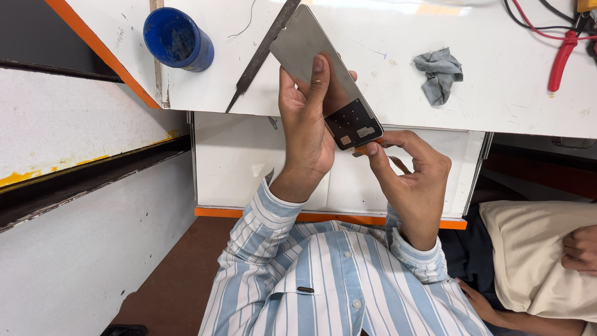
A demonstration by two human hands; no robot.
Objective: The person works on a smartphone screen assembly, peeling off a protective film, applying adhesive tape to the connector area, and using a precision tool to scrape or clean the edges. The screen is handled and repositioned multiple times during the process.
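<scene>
Above the drawer, phone (pixel 323 74) clamped in left grip (pixel 305 124), right grip (pixel 410 180) pinching orange tool (pixel 367 147).

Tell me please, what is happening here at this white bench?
A person in a striped shirt holds a phone up in the left hand, its back facing the camera. The right hand presses a small orange tool against the phone's lower edge, near the camera block. On the white bench lie a blue cup, a grey cloth and red pliers. Another person sits to the right.
</scene>
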